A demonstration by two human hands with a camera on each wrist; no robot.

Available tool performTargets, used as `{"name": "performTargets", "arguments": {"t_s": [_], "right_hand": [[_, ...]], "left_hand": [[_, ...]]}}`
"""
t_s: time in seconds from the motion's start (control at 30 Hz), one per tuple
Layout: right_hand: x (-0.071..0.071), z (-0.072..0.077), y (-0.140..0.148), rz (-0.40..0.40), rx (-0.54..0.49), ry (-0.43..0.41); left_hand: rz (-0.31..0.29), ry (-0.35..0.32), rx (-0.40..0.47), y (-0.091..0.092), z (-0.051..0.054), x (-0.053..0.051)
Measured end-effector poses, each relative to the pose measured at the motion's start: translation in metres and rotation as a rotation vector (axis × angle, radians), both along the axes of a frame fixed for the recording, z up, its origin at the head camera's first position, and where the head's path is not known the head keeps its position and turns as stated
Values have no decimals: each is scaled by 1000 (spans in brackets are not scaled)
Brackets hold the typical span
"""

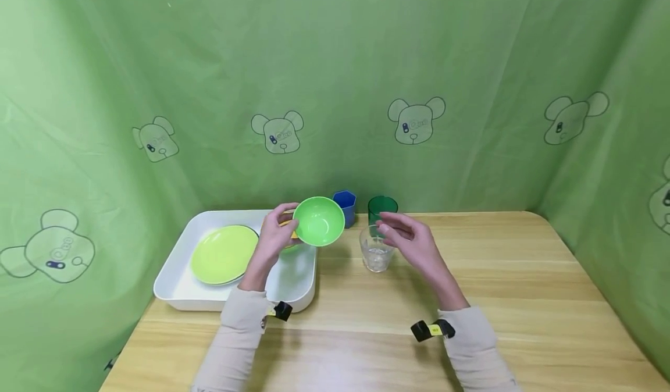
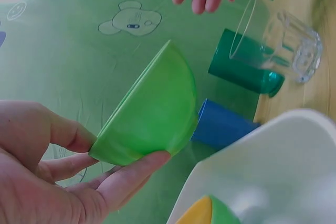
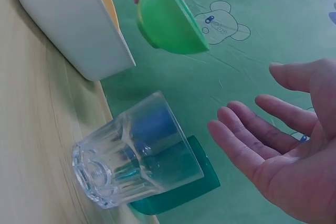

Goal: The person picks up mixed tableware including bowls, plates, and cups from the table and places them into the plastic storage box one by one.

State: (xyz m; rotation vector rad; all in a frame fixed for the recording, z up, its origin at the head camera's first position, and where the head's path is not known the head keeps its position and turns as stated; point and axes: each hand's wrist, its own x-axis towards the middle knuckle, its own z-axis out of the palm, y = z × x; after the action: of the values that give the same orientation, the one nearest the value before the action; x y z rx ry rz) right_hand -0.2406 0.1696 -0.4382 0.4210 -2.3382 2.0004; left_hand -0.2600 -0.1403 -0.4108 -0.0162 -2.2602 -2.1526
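The left hand [image 1: 273, 236] pinches the edge of a green bowl [image 1: 319, 221], held up tilted over the right side of the white tray [image 1: 180, 300]. In the left wrist view, thumb and fingers grip the bowl [image 2: 149, 114] at its rim and underside. The right hand [image 1: 416, 245] is beside a clear glass [image 1: 376, 252]; in the right wrist view the hand [image 3: 278, 135] has its fingers spread and apart from the glass [image 3: 134, 153], holding nothing. Behind the glass stands a green cup [image 1: 382, 205], with a blue cup [image 1: 345, 206] to its left.
Inside the tray at the left lies a yellow-green plate [image 1: 224, 254]. An orange and green item [image 2: 202, 212] is in the tray, partly hidden behind the left hand in the head view. A green curtain [image 1: 335, 89] hangs along the table's back edge.
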Motion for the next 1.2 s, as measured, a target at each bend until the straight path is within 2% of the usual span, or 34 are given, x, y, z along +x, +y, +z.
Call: {"name": "performTargets", "arguments": {"t_s": [0.3,0.6,0.83,1.2], "right_hand": [[5,-4,8,-66,96,74],[9,-8,12,-109,172,83],[8,-12,17,-119,128,115],[0,-22,32,-150,149,130]], "left_hand": [[38,-4,-53,-17,-2,-5],[47,-63,-33,-31,-2,-9],[92,-90,-1,-40,-9,-12],[213,-103,-81,-50,-16,-19]]}}
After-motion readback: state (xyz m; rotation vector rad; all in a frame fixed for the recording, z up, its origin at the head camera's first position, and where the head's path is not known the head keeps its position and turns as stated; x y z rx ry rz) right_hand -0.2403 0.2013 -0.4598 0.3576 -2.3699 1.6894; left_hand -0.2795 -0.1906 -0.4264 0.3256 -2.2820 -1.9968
